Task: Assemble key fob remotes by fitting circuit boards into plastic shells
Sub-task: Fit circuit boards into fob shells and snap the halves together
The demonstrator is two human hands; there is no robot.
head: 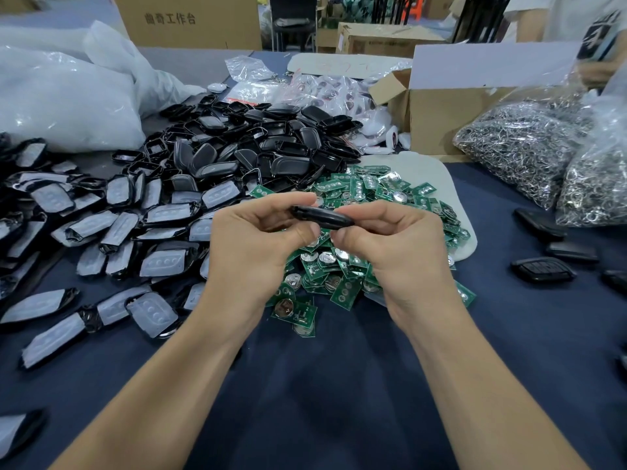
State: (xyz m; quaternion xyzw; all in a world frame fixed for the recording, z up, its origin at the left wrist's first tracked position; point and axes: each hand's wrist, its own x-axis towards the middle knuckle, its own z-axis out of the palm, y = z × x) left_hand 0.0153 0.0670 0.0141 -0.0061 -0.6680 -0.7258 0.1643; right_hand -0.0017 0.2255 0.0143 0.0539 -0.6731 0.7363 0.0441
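A black key fob shell (322,216) is held edge-on above the table, between both hands. My left hand (258,242) pinches its left end with thumb and fingers. My right hand (393,242) pinches its right end. Whether a board sits inside the shell is hidden. Under the hands lies a heap of green circuit boards (342,276) with coin cells. A pile of empty black shell halves (251,147) is behind, and shell fronts with grey button pads (112,225) spread to the left.
Closed black fobs (543,269) lie at the right on the dark blue cloth (322,385). Bags of metal key rings (543,147) and a cardboard box (441,110) stand at the back right. White plastic bags (61,96) fill the back left. Another person's arm (600,71) is at the far right.
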